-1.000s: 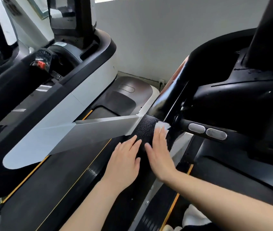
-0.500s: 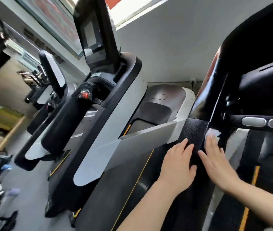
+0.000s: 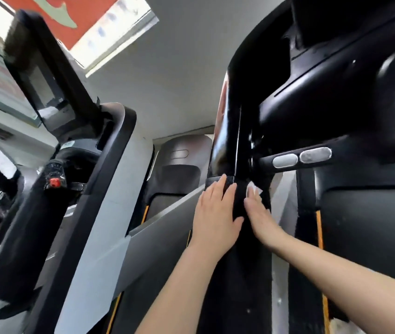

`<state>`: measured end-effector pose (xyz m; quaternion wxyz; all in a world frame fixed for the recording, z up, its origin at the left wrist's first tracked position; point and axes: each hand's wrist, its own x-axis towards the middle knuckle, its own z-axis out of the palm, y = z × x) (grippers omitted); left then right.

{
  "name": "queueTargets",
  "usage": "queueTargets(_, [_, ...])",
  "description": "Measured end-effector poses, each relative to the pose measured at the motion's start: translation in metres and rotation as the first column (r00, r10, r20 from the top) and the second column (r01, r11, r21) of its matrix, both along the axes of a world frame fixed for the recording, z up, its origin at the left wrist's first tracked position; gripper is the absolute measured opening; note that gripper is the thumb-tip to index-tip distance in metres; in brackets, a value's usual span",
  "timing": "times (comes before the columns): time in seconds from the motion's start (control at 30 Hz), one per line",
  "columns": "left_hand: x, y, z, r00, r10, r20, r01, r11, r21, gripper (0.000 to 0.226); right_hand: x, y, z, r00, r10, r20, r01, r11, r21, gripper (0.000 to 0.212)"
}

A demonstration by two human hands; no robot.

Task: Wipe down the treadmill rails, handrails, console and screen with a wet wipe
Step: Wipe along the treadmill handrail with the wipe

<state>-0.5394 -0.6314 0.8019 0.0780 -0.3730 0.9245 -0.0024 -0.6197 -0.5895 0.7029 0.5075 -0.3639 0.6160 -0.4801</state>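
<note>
Both our flat, open hands had slid further up the textured black treadmill rail [image 3: 237, 237], left hand [image 3: 215, 213] bare, right hand [image 3: 259, 213] pressing the white wet wipe [image 3: 254, 189] beneath its fingertips

Black rail [image 3: 237, 273] – both palms, wipe [image 3: 254, 189] on it

The view tips upward compared with a second ago, so the neighbouring treadmill's screen [image 3: 47, 88] and the red poster [image 3: 76, 18] high on the wall come into sight. Both hands sit farther up the black textured rail [image 3: 237, 196], now reaching its top end at the glossy upright [image 3: 230, 116]. The left hand [image 3: 215, 213] lies flat on the rail's left side. The right hand [image 3: 261, 218] presses the white wipe [image 3: 254, 189], probably more bunched than before, though blur obscures it.
</note>
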Motion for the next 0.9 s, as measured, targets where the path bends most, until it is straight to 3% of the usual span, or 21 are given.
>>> queueTargets(0.13, [-0.002,-0.004,-0.007,0.998,-0.035,0.049,0.038,0.998,-0.042,0.074,-0.023,-0.023,-0.007,0.986,-0.129,0.106,0.11,0.98,0.167,0.056])
queueTargets(0.33, [0.003,-0.003,-0.014,0.999,-0.031,-0.019,0.03,0.999,-0.028,0.074,0.004,-0.008,-0.016,0.996,-0.07,0.056,0.07,0.997,-0.012,0.053])
queueTargets(0.43, [0.007,0.001,-0.018,0.999,-0.032,-0.024,0.031,0.998,-0.059,0.072,-0.01,-0.013,-0.035,0.968,-0.167,0.189,0.144,0.981,0.128,0.054])
queueTargets(0.5, [0.012,0.004,-0.022,0.999,-0.038,-0.021,0.036,0.994,-0.102,0.073,-0.006,-0.013,-0.038,0.965,-0.185,0.188,0.151,0.972,0.179,0.055])
queueTargets(0.67, [0.023,0.015,-0.032,0.996,0.014,-0.091,-0.028,0.988,-0.154,0.078,0.017,0.012,-0.042,1.0,-0.017,0.023,0.019,0.996,-0.082,0.051])
queueTargets(0.8, [0.027,0.021,-0.036,0.988,0.077,-0.131,-0.097,0.983,-0.155,0.065,-0.009,-0.004,-0.066,0.953,-0.146,0.264,0.106,0.981,0.16,0.058])
queueTargets(0.9, [0.029,0.019,-0.038,0.981,0.107,-0.16,-0.13,0.982,-0.138,0.059,0.002,0.007,-0.049,0.971,-0.118,0.208,0.112,0.993,0.041,0.055])
